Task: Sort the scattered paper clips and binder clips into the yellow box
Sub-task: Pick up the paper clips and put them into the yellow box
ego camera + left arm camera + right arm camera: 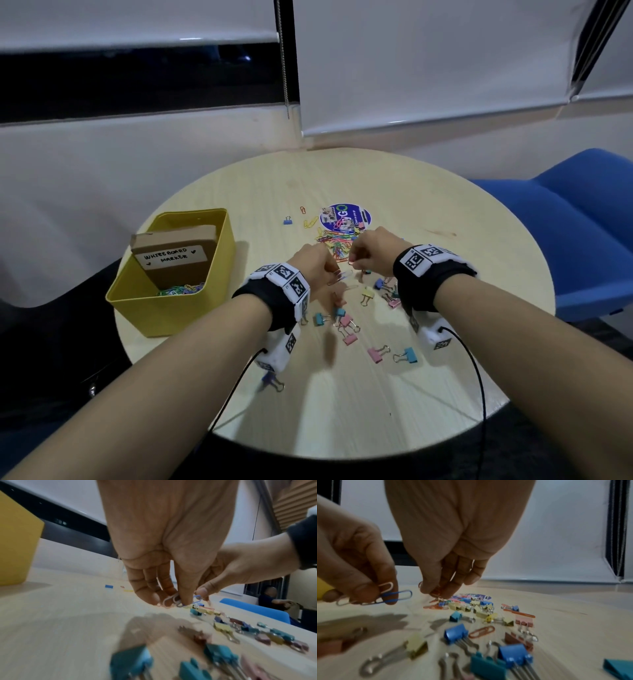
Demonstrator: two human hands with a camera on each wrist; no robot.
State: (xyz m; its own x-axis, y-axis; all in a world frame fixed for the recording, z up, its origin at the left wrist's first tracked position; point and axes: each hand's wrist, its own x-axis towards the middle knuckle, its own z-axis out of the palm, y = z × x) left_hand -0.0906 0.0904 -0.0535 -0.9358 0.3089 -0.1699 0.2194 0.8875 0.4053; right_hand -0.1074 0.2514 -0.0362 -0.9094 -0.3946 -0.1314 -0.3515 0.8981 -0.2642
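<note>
Pinched in my left hand (356,566) are a few paper clips (392,596), blue and white, held just above the table (428,192). Right hand (453,547) fingertips close on an orange clip (435,592) at the clip pile (337,241); can't tell if it's lifted. Binder clips (455,632) near the cams are blurred, some cut off. Yellow box (171,308) sits to the left w/ a cardboard box (174,257) labelled "WHITEBOARD MARKER" and some clips inside.

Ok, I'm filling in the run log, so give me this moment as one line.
left hand: pinches paper clips | right hand: pinches orange clip over pile | yellow box: holds some clips
</note>
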